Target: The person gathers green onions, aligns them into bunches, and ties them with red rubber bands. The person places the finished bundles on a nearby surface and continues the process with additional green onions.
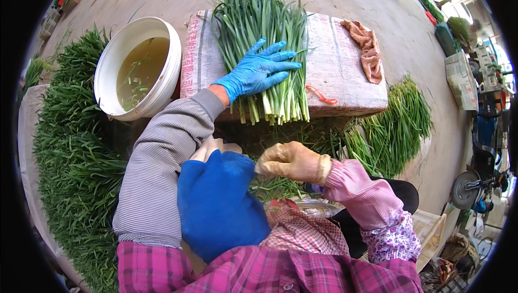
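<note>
A bundle of garlic chives (259, 18) lies on a block wrapped in white woven sacking (340, 50), pale stem ends toward me. My left hand (259, 72), in a blue glove, rests flat across the stems with its fingers spread. My right hand (291, 161), in a yellowish glove, is curled below the block's near edge, thumb and fingers pressed together. Whatever they hold, if anything, is hidden. Beside its fingertips is a blue cloth-covered shape (221, 201) with pale material at its far end; I cannot tell what it is. A red-orange tie (322, 96) lies right of the bundle.
On the left, a white bucket (102, 90) holds murky water with bits of green. Piled chives (75, 152) line the far left; more chives (399, 125) lie right of the block. A brown cloth (367, 50) drapes the block's right side. A wooden crate (431, 228) stands lower right.
</note>
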{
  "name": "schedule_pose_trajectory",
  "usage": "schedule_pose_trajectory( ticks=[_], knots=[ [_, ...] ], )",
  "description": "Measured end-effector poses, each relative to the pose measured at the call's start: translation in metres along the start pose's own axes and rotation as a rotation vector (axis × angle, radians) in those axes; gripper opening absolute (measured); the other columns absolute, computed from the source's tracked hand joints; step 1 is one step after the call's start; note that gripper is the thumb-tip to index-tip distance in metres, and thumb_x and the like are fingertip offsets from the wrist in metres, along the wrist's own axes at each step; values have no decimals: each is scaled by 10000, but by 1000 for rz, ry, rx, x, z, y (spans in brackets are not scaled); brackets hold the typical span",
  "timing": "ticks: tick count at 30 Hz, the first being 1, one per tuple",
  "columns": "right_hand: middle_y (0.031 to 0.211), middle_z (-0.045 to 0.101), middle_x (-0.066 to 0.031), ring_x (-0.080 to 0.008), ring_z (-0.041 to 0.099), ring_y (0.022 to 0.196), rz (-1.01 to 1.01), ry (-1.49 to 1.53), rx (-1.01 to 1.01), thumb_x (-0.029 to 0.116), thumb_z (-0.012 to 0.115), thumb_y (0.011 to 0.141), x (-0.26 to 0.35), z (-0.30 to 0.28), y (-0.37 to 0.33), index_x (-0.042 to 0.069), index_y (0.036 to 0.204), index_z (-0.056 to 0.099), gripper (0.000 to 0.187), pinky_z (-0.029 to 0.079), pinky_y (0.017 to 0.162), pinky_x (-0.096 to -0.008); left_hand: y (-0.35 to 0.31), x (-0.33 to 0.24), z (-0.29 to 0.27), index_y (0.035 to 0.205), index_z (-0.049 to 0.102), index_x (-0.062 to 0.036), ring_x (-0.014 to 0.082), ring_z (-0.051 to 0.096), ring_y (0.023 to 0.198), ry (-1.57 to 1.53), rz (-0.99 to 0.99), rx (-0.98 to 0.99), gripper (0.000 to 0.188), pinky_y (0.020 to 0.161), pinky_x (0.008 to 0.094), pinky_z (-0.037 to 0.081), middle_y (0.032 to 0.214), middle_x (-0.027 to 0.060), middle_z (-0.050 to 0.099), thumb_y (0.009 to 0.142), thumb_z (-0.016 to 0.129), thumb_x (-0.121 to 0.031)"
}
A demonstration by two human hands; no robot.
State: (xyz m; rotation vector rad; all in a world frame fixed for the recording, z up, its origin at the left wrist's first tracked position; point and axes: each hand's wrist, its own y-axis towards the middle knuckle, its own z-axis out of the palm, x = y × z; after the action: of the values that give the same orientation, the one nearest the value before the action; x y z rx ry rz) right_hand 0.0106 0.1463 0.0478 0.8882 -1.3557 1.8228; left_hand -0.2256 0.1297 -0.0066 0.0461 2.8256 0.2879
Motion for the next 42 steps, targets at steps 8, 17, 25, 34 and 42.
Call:
schedule_pose_trajectory(
  ticks=[8, 17, 25, 34, 42],
  knots=[
    [796, 636, -85, -133, 597, 711, -211, 20, -367, 120, 558, 861, 35, -68, -35, 8, 862, 647, 143, 495, 651, -278, 12, -13, 10, 1210, 585, -310, 218, 300, 1360, -114, -2, -126, 330, 1137, 484, 68, 1365, 10, 480, 915, 443, -347],
    [951, 625, -40, -105, 551, 820, -147, -438, -874, 38, 598, 847, -15, -178, -39, 6, 1068, 609, 223, 467, 757, -260, 4, -3, 6, 1295, 527, -261, 226, 253, 1382, 3, 58, -115, 391, 1146, 449, 60, 1420, 4, 413, 922, 409, -272],
    [828, 641, -63, -110, 558, 710, -198, -1039, -981, 58, 681, 787, -42, -169, -19, 19, 931, 666, 149, 474, 674, -273, -12, 9, -16, 1390, 401, -299, 211, 162, 1411, 3, 19, -27, 427, 1153, 433, 10, 1496, 0, 282, 987, 281, -375],
    [737, 644, -4, -80, 539, 652, -137, -92, -855, 140, 730, 783, -24, -192, -28, 44, 851, 675, 131, 400, 588, -211, -112, 29, -32, 1035, 668, -96, 131, 584, 945, -518, -606, -579, 206, 802, 281, 469, 999, 20, 658, 831, 645, -81],
    [917, 664, -23, -117, 613, 786, -241, 575, -676, 177, 653, 847, -27, -193, -27, 70, 1035, 605, 221, 441, 635, -268, -132, 22, -2, 895, 649, -38, 269, 588, 843, -231, -562, -426, 243, 832, 359, 440, 872, 96, 601, 680, 742, -105]
  ],
)
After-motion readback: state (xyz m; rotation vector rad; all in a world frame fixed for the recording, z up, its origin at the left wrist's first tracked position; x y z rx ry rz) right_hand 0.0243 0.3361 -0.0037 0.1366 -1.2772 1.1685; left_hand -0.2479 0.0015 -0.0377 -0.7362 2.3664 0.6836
